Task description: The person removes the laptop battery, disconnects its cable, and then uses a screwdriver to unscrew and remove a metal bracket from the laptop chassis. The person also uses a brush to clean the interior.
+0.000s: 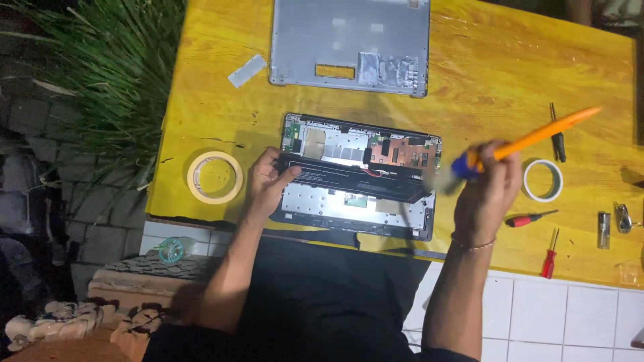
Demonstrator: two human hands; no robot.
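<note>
Fingers [276, 175] of the left hand [266, 188] clamp the battery [355, 182] in the opened laptop [359, 177], cover [350, 41] already off, far on the surface [483, 74]; right hand [488, 191] grips a brush [520, 144].

Yellow table [201, 80] – white tiles [577, 315], grass [100, 67]
</note>
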